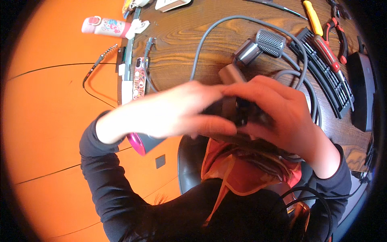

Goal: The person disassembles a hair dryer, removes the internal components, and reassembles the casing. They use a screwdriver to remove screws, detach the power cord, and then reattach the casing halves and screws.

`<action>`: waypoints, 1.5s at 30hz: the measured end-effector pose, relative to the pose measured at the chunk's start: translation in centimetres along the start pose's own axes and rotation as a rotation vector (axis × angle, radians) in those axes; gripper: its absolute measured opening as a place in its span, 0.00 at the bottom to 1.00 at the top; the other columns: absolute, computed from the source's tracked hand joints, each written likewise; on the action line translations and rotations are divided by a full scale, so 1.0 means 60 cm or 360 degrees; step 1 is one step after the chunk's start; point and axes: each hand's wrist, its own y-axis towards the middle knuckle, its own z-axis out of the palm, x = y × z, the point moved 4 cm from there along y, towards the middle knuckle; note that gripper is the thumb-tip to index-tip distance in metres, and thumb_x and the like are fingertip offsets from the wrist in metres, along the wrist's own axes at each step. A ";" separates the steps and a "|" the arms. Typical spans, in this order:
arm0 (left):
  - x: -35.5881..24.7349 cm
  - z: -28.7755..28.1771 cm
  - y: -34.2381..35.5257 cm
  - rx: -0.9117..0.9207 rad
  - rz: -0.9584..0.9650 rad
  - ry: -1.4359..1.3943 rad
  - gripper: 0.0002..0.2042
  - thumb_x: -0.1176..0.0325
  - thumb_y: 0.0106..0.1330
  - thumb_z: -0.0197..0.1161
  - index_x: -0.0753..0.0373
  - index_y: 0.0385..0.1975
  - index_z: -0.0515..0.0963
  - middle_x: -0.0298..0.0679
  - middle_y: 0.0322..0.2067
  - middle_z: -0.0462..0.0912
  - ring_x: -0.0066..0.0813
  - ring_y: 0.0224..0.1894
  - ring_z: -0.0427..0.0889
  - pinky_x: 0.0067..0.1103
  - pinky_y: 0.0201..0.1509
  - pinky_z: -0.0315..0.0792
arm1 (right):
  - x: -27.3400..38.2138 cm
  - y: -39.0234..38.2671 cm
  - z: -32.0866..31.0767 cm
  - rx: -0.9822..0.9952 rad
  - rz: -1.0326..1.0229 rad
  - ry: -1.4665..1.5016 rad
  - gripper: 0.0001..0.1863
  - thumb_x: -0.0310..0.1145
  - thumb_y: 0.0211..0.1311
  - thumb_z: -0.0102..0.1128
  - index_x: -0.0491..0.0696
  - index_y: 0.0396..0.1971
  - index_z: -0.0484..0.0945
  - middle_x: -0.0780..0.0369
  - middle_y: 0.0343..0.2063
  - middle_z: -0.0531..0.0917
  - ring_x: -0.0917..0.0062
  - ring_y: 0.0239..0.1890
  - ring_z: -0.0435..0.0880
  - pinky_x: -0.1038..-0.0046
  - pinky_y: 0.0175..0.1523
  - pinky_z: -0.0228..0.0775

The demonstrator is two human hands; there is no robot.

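Observation:
My left hand (pixel 177 111) and my right hand (pixel 278 111) come together over the table's near edge, around a dark piece (pixel 229 107) blurred and mostly covered by the fingers. Both hands have their fingers bent around it, thumbs nearest me. Its exact kind does not show. Beyond the fingertips juts a brownish-grey cylindrical part (pixel 232 74); whether it joins the dark piece is hidden. Below my left wrist a grey cylinder with a magenta end (pixel 138 144) sticks out. Just past my right hand lies a grey tool head with a perforated barrel (pixel 271 42).
A thick grey cable (pixel 238 17) loops over the wooden table (pixel 177 44). To the right lie a black slotted tray (pixel 322 72), a red screwdriver (pixel 327 52), a yellow-handled tool (pixel 313 18), pliers (pixel 342 40) and a black case (pixel 360 90). Leftward are a phone (pixel 139 80) and a pink bottle (pixel 105 26).

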 end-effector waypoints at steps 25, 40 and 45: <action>-0.019 0.016 0.023 -0.1461 0.0411 0.1004 0.18 0.60 0.55 0.62 0.64 0.40 0.67 0.46 0.28 0.76 0.44 0.31 0.78 0.26 0.33 0.70 | -0.038 -0.012 -0.040 0.0127 0.0150 -0.0263 0.25 0.25 0.49 0.58 0.46 0.49 0.61 0.52 0.40 0.75 0.58 0.41 0.75 0.65 0.40 0.66; -0.016 0.013 0.013 -0.1465 0.0539 0.1107 0.19 0.61 0.52 0.64 0.66 0.38 0.69 0.45 0.29 0.74 0.41 0.31 0.77 0.25 0.33 0.71 | -0.016 0.004 -0.093 0.0000 -0.0364 -0.0418 0.12 0.24 0.43 0.62 0.42 0.28 0.70 0.55 0.25 0.78 0.60 0.30 0.76 0.73 0.31 0.66; -0.019 0.013 0.019 -0.1467 0.0545 0.1305 0.19 0.61 0.52 0.64 0.67 0.38 0.70 0.45 0.31 0.73 0.41 0.32 0.77 0.25 0.34 0.71 | -0.021 0.008 -0.092 0.0028 -0.0379 -0.0512 0.10 0.25 0.45 0.60 0.41 0.29 0.71 0.54 0.25 0.77 0.58 0.31 0.75 0.70 0.33 0.67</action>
